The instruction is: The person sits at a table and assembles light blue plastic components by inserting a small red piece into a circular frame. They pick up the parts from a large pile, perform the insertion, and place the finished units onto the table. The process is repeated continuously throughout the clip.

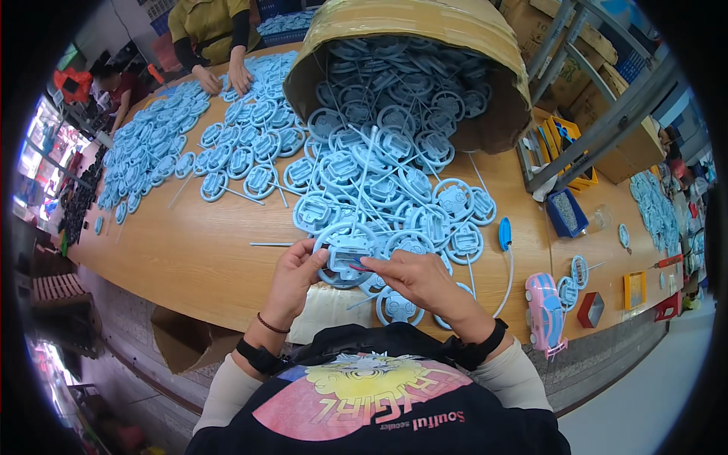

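My left hand (292,279) grips the rim of a light blue plastic toy steering wheel (355,241) at the table's near edge, thumb on top. Its boxy centre faces up toward me. Over that centre is my right hand (417,279), closed, the index finger stretched toward the middle of the wheel. A small bit of dark blue and red shows at its fingertips; what it belongs to is hidden. Right beside and under my hands lie more such wheels (398,305), some with thin pale rods sticking out.
A large cardboard drum (485,133) lies on its side, spilling wheels. Across the wooden table (227,254), a person's hands (239,76) touch another pile. To the right are a pink and blue toy car (544,311), a blue bin (566,212) and a metal frame (599,114).
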